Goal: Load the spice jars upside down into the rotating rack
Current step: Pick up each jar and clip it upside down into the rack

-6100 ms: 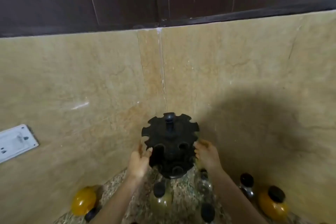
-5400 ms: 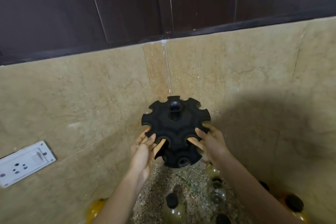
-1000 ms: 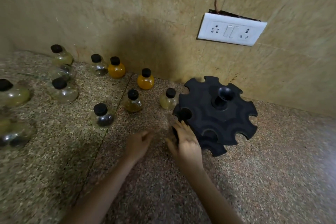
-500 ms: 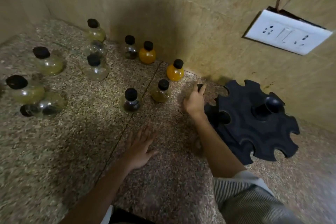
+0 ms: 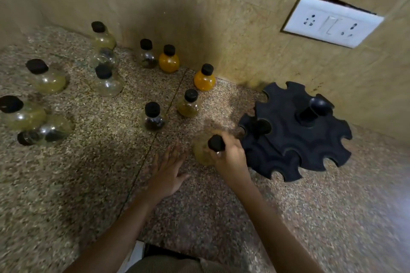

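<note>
Now right hand [image 5: 230, 157] grips jar [image 5: 203, 153] just beside rack [image 5: 297, 139] edge

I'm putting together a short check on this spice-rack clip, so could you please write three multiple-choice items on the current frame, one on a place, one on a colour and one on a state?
1. Where does the black rack stand?
A. On the counter by the wall, below the switch plate
B. Held up in both hands
C. Among the jars at far left

2. What colour are the two brightest jars, near the wall?
A. Red
B. Orange
C. Blue

3. What is the right hand doing?
A. Resting flat on the counter
B. Gripping a jar by its neck
C. Pressing a switch

Answers:
1 A: the rack sits on the granite counter under the white switch plate.
2 B: both the jar and its neighbour look orange.
3 B: its fingers wrap just under the black cap of the held jar, while the left hand is spread open.
</note>
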